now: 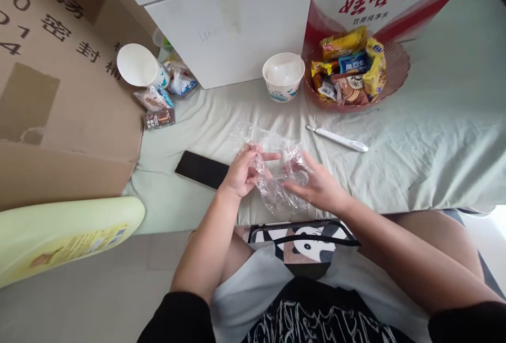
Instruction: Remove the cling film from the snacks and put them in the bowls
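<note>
A crumpled clear plastic bag (pixel 276 193) spreads between my two hands, just over the front of the cloth-covered surface. My left hand (pixel 245 169) grips its left side, with the index finger pointing to the right. At the bag's right side my right hand (pixel 316 182) has its thumb and fingers apart, touching the film. Beside my left wrist lies a black phone (pixel 203 169), partly covered by that hand. Beyond my right hand is a white utility knife (pixel 338 138), lying on the cloth.
A paper bowl (pixel 282 87) stands near the white box (pixel 237 27). Packaged snacks fill a pink basket (pixel 397 69) at back right. A paper cup (pixel 138 66) and snack packets (pixel 158 119) sit by the cardboard box (pixel 71 111) at left. A panda-print bag (pixel 308 248) rests on my lap.
</note>
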{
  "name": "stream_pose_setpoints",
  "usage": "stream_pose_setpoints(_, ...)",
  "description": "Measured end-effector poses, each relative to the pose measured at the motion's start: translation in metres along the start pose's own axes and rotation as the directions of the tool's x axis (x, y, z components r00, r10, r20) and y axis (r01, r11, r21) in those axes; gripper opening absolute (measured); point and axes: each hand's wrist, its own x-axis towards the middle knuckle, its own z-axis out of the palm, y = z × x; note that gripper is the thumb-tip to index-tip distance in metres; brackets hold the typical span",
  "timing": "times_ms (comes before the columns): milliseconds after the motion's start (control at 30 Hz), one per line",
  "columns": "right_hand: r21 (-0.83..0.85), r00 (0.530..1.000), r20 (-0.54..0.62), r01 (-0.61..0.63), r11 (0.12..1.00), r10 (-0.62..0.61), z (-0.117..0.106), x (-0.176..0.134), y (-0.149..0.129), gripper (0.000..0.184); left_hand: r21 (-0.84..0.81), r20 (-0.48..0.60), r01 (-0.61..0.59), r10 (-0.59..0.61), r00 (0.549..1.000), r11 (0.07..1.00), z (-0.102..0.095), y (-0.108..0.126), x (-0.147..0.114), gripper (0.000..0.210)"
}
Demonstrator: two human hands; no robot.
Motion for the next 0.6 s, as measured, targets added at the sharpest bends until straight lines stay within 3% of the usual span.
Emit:
stream_pose_setpoints(67, 0.052, 0.990, -0.126, -0.060, 0.997, 0.066, -0.006, 0.003, 0.002, 0.038, 0.077, -0.017, -0.021, 0.023, 1.000, 0.997, 0.000, -0.001, 0.000, 0.036)
stream_pose_setpoints(100, 0.098, 0.980, -0.185, -0.061, 0.993, 0.078, -0.012, 0.005, 0.004, 0.034, 0.106, -0.033, -0.046, 0.049, 0.998, 0.993, -0.001, 0.000, 0.001, 0.034)
stream_pose_setpoints(200, 0.288, 0.951, -0.283, -0.035, 0.957, 0.120, -0.030, 0.009, 0.009, 0.043, 0.143, -0.110, -0.138, 0.154, 0.982, 0.980, -0.009, 0.009, 0.005, 0.028)
stream_pose_setpoints(300, 0.472, 0.902, -0.349, -0.066, 0.879, 0.255, -0.038, 0.012, 0.015, 0.050, 0.120, -0.204, -0.181, 0.203, 0.958, 0.976, -0.017, 0.017, 0.012, 0.029)
stream_pose_setpoints(433, 0.542, 0.830, -0.412, -0.108, 0.834, 0.375, -0.041, 0.013, 0.016, 0.050, -0.023, -0.349, -0.257, 0.233, 0.908, 0.966, -0.016, 0.018, 0.019, 0.032)
stream_pose_setpoints(500, 0.527, 0.829, -0.401, -0.139, 0.838, 0.390, -0.042, 0.012, 0.013, 0.053, -0.041, -0.278, -0.201, 0.181, 0.943, 0.979, -0.011, 0.013, 0.018, 0.041)
stream_pose_setpoints(600, 0.467, 0.846, -0.366, -0.195, 0.863, 0.389, -0.049, 0.010, 0.006, 0.056, 0.142, -0.122, -0.056, 0.074, 0.990, 0.988, -0.004, 0.004, 0.012, 0.051)
